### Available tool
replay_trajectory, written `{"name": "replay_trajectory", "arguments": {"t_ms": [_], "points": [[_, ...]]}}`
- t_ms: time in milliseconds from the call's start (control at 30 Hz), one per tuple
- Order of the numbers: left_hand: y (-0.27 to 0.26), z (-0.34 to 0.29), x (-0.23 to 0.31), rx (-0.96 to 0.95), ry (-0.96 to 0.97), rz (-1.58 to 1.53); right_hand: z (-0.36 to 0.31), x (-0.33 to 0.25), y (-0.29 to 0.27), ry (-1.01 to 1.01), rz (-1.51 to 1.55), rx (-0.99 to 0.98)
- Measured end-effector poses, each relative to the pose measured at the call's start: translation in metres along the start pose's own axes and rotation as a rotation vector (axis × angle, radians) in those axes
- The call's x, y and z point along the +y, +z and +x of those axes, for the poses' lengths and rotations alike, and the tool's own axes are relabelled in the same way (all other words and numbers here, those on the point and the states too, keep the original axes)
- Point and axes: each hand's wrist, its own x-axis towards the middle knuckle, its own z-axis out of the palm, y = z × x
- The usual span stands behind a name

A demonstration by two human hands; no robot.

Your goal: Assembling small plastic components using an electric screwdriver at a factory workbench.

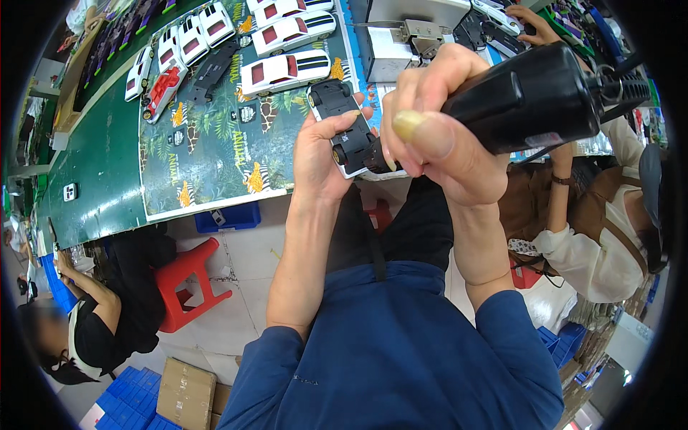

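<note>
My left hand (319, 166) grips a toy car (332, 99) turned upside down, its black underside and wheels facing up and a white body edge showing along its side. My right hand (466, 161) is wrapped round a black electric screwdriver (527, 97), held tilted above the car. The driver's dark front end comes down at the near end of the underside; my fingers partly hide it, and I cannot make out whether the bit touches a screw. Just beyond my left hand lies a white toy car (287, 72) with black stripes and a red interior.
More white cars (192, 39) stand on the patterned mat (215, 150), beside a black car base (213, 72) and an open red interior piece (165, 87). A metal box-like fixture (390, 54) is ahead. Co-workers sit left and right. A red stool (188, 283) is at lower left.
</note>
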Motion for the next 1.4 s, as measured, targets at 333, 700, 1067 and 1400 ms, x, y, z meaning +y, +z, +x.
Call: {"name": "replay_trajectory", "arguments": {"t_ms": [333,700,1067,1400], "points": [[0.014,0.003,0.008,0.101,-0.039,-0.054,0.006,0.001,0.002,-0.022,-0.012,0.018],[0.018,-0.017,0.002,-0.404,-0.012,-0.127,-0.001,0.003,0.015,0.016,0.240,0.183],[0.058,-0.069,0.054,-0.226,0.191,0.519,0.019,-0.008,-0.018,0.000,0.086,0.281],[0.122,-0.070,0.040,-0.332,0.190,0.790,0.005,-0.025,-0.047,-0.024,0.123,0.348]]}}
